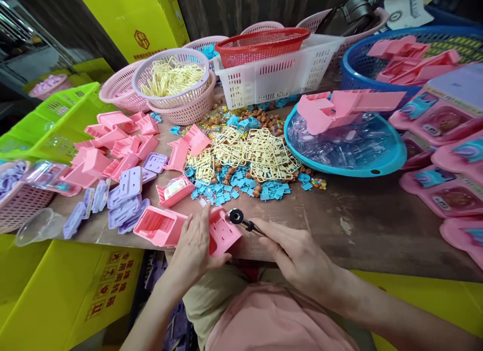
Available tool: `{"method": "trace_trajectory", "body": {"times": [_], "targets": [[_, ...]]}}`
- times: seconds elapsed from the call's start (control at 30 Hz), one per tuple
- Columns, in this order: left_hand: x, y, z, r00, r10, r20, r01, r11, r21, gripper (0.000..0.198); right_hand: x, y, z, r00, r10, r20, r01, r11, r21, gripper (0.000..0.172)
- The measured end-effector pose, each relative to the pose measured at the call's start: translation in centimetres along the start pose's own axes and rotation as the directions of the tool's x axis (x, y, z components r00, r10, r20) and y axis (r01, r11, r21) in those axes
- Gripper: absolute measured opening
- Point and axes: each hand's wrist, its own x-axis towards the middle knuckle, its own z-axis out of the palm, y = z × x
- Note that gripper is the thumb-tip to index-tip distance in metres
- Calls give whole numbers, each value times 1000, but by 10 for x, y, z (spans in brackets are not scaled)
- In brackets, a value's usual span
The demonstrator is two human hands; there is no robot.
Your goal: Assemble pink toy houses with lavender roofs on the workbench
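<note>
My left hand [196, 240] holds down a pink plastic housing [160, 226] at the table's front edge, thumb and fingers closed over its middle. The housing's open compartment lies to the left of the hand, and its flat slotted part is on the right. In my right hand [298, 250] is a small hammer [236, 216] with a round metal head and a thin dark shaft. Its head is over the slotted part's right side; whether they touch I cannot tell. Just behind lies another pink piece [174, 191] with a clear-and-white insert.
Cream frames [264, 152] and small blue parts [241, 182] are heaped mid-table. Pink housings [116, 145] and purple plates [126, 195] lie left. A turquoise basin [388, 157] of clear parts stands right, near stacked pink toy sets [453, 190]. Baskets, including a white one [260, 79], line the back.
</note>
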Motion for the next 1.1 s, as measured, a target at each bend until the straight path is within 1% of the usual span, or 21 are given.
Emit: {"method": "trace_trajectory", "body": {"times": [0.03, 0.07, 0.13, 0.2, 0.23, 0.33, 0.37, 0.43, 0.5, 0.53, 0.6, 0.67, 0.73, 0.8, 0.83, 0.9, 0.97, 1.0, 1.03, 1.07, 1.1], "targets": [[0, 1, 2, 1000, -5, -17, 5, 1000, 1, 115, 1, -1, -1, 999, -29, -24, 29, 1000, -7, 38], [1, 2, 3, 1000, -11, -25, 11, 1000, -1, 113, 1, -2, -1, 999, -40, -20, 40, 999, -22, 39], [1, 3, 4, 1000, -24, -20, 24, 1000, -4, 107, 3, 0, -1, 997, 1, 71, 3, 998, -61, 39], [2, 3, 3, 999, -41, -9, 41, 999, 4, 102, 6, 2, -1, 984, 58, 166, -45, 995, -84, 38], [2, 3, 3, 999, -47, -10, 47, 999, 9, 100, 8, 3, 0, 984, 66, 167, -53, 995, -79, 38], [2, 3, 4, 999, -45, -31, 45, 999, 20, 93, 14, 3, 4, 999, 11, 41, -9, 999, -32, 36], [3, 3, 4, 998, -45, -39, 45, 999, 18, 91, 17, 3, 7, 1000, -7, 24, 7, 1000, -17, 36], [4, 5, 4, 997, -58, -45, 58, 998, 2, 87, 21, 5, 13, 997, -11, 81, 11, 1000, -2, 36], [4, 7, 2, 996, -86, -38, 85, 996, -25, 86, 25, 8, 19, 988, 23, 155, -22, 1000, -3, 35], [4, 9, 0, 995, -94, -27, 93, 995, -45, 85, 26, 9, 20, 987, 45, 157, -45, 999, -4, 35], [3, 12, -5, 994, -109, -25, 105, 988, -110, 83, 26, 13, 13, 991, 109, 82, -108, 994, -19, 35], [1, 14, -10, 990, -136, -46, 121, 960, -252, 82, 20, 19, -4, 984, 176, -23, -177, 981, -79, 35], [-3, 15, -13, 983, -172, -67, 120, 870, -478, 79, 8, 32, -29, 969, 232, -80, -244, 947, -210, 35], [-7, 16, -14, 977, -203, -69, 99, 713, -694, 78, -14, 53, -57, 966, 252, -52, -252, 888, -384, 33], [-9, 16, -13, 974, -217, -68, 88, 636, -767, 78, -27, 66, -69, 962, 272, -37, -255, 835, -487, 31], [-11, 17, -9, 968, -246, -52, 90, 530, -843, 81, -56, 91, -86, 943, 324, -72, -287, 687, -667, 28], [-12, 18, -4, 963, -268, -13, 121, 478, -870, 84, -81, 110, -94, 929, 311, -203, -349, 545, -762, 30], [-12, 19, -1, 960, -280, 4, 136, 454, -880, 86, -90, 116, -95, 921, 298, -251, -375, 500, -781, 32], [-11, 19, 2, 955, -295, 19, 146, 417, -897, 88, -97, 120, -94, 915, 282, -290, -395, 470, -789, 33], [-11, 20, 5, 950, -310, 35, 150, 357, -922, 90, -101, 121, -93, 912, 269, -311, -404, 456, -793, 35], [-10, 20, 8, 943, -330, 54, 147, 267, -952, 91, -103, 120, -92, 914, 251, -319, -402, 451, -797, 35]]}}
